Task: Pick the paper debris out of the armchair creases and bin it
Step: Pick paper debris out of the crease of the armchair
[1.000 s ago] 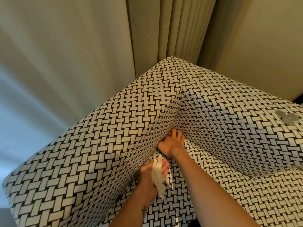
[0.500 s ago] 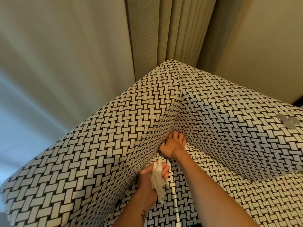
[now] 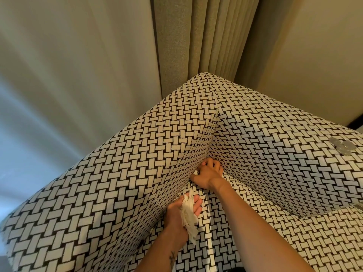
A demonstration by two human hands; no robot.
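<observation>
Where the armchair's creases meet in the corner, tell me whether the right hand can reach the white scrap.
Probably yes: the right hand sits at that corner, fingers curled right beside the white scrap, nothing between them.

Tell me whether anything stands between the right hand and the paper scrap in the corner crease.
Nothing visible does. The right hand is in the corner crease of the armchair, fingers curled right beside the white paper scrap at its thumb. Whether it grips the scrap cannot be told.
</observation>
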